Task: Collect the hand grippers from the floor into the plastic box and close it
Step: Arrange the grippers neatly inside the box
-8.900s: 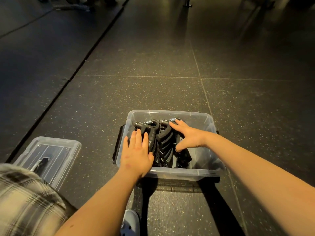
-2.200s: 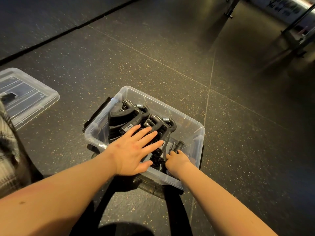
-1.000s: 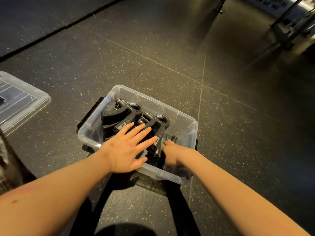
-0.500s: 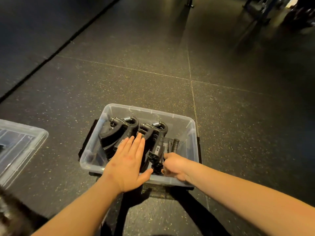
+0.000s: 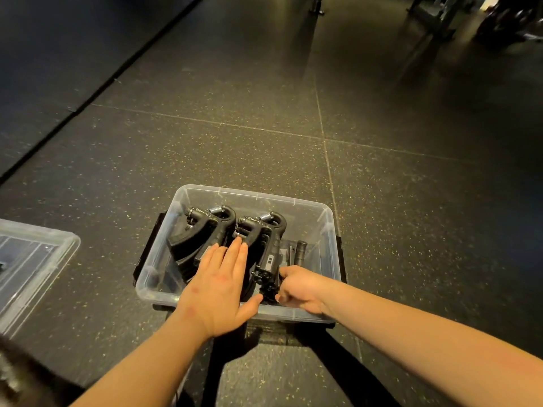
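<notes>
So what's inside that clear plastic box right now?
Black hand grippers stand packed in the plastic box; the left hand lies flat on them, the right hand grips one's lower end. The box floor beneath them is covered.

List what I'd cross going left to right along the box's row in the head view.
Clear plastic lid on the floor → left hand, flat on black hand grippers → right hand, gripping the end of one labelled black hand gripper.
</notes>
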